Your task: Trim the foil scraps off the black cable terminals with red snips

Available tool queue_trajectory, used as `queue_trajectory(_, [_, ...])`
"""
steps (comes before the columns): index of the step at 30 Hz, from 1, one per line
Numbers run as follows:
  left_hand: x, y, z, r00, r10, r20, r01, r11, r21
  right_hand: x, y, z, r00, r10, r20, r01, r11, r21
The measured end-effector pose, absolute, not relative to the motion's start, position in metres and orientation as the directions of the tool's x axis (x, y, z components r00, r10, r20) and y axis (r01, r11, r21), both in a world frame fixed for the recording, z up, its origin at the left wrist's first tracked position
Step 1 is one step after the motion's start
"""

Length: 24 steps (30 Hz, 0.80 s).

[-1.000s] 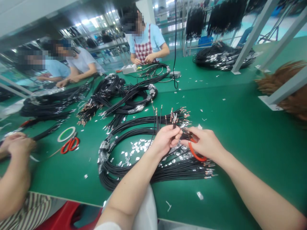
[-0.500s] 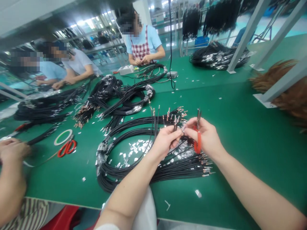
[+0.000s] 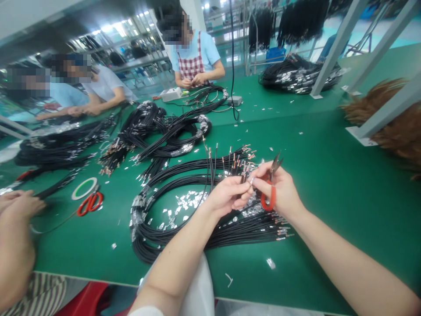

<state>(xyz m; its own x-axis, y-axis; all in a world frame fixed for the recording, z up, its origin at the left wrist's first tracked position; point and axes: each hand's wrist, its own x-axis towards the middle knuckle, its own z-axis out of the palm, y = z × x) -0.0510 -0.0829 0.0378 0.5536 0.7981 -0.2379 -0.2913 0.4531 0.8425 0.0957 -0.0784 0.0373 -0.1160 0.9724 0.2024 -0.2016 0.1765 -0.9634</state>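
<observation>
My left hand (image 3: 226,193) is closed around the end of a black cable (image 3: 243,175), whose stripped tip pokes up past the fingers. Close against it, my right hand (image 3: 284,186) pinches a small silvery scrap (image 3: 251,181) at the cable. Small red-handled scissors (image 3: 269,201) hang in the same right hand, their blades pointing up and slightly apart. Under both hands lies a looped bundle of black cables (image 3: 177,173) with bare copper ends, bound at the left by clear, shiny wrap (image 3: 138,208). Exactly how the fingertips meet the cable is hidden.
Silvery scraps (image 3: 189,202) litter the green table (image 3: 329,197). To the left lie a tape roll (image 3: 84,188), red-handled scissors (image 3: 90,204) and a co-worker's hands (image 3: 21,204). More cable coils (image 3: 144,125) lie behind. Grey posts (image 3: 388,109) and a brown bundle (image 3: 394,136) stand right.
The scissors in my right hand have tilted, and their blades now show spread apart. My hands stay together at the cable end. The whole view has shifted slightly.
</observation>
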Motion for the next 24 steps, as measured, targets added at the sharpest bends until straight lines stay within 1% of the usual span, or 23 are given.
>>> queue_trajectory(1, [-0.051, -0.083, 0.038, 0.557, 0.794, -0.242, -0.282, 0.455, 0.844, 0.096, -0.077, 0.036, -0.122, 0.973, 0.196, -0.185, 0.171, -0.968])
queue_trajectory(2, [-0.05, -0.083, 0.037, 0.524, 0.817, -0.242, -0.272, 0.43, 0.861, 0.097, -0.076, 0.035, -0.113, 0.975, 0.191, -0.162, 0.171, -0.972])
queue_trajectory(6, [-0.044, -0.084, 0.034, 0.197, 0.966, -0.17, -0.192, 0.208, 0.959, 0.098, -0.075, 0.034, -0.009, 0.979, 0.203, -0.07, 0.201, -0.977])
queue_trajectory(7, [-0.043, -0.084, 0.033, 0.134, 0.98, -0.147, -0.17, 0.168, 0.971, 0.098, -0.076, 0.035, 0.005, 0.978, 0.208, -0.055, 0.208, -0.977])
queue_trajectory(9, [-0.041, -0.084, 0.032, 0.073, 0.991, -0.114, -0.142, 0.123, 0.982, 0.096, -0.078, 0.036, 0.009, 0.977, 0.214, -0.021, 0.214, -0.977])
queue_trajectory(13, [-0.042, -0.085, 0.035, 0.068, 0.99, -0.119, -0.139, 0.128, 0.982, 0.094, -0.082, 0.037, 0.011, 0.971, 0.239, 0.049, 0.238, -0.97])
queue_trajectory(17, [-0.044, -0.085, 0.038, 0.132, 0.977, -0.167, -0.148, 0.186, 0.971, 0.094, -0.081, 0.039, 0.004, 0.973, 0.229, 0.01, 0.229, -0.973])
queue_trajectory(22, [-0.043, -0.086, 0.037, 0.075, 0.988, -0.132, -0.142, 0.142, 0.98, 0.095, -0.082, 0.044, -0.01, 0.977, 0.215, -0.051, 0.214, -0.975])
queue_trajectory(24, [-0.044, -0.086, 0.037, 0.091, 0.986, -0.14, -0.152, 0.153, 0.976, 0.094, -0.082, 0.044, -0.001, 0.977, 0.214, -0.042, 0.214, -0.976])
